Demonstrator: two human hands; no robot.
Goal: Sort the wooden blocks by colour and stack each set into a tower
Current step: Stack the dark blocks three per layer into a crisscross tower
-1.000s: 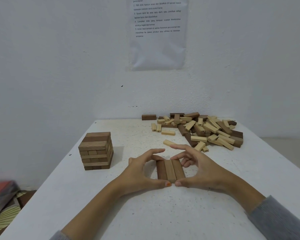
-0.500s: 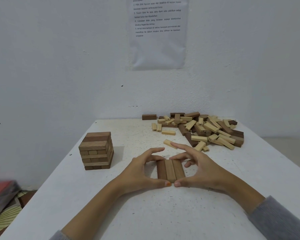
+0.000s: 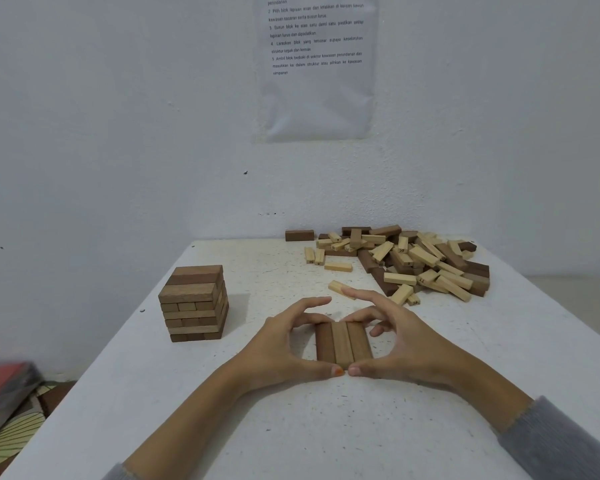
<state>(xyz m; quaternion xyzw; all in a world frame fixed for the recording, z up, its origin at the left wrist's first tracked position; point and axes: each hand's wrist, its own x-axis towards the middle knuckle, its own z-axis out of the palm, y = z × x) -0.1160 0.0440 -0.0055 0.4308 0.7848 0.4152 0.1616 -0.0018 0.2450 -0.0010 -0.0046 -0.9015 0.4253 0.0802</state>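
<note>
Three brown blocks (image 3: 343,344) lie side by side as one flat row on the white table (image 3: 291,427), near its middle. My left hand (image 3: 284,344) curls round the row's left side, thumb at the near ends and fingers at the far ends. My right hand (image 3: 400,341) mirrors it on the right side; the two thumb tips meet in front of the row. A brown tower (image 3: 194,303), several layers high, stands at the left. A mixed pile of pale and dark blocks (image 3: 416,261) lies at the back right.
A few pale blocks (image 3: 338,267) lie loose between the pile and my hands, and one dark block (image 3: 299,235) sits by the wall. A printed sheet (image 3: 317,64) hangs on the wall. Left of the table, low down, a red object (image 3: 4,386) lies on a patterned mat.
</note>
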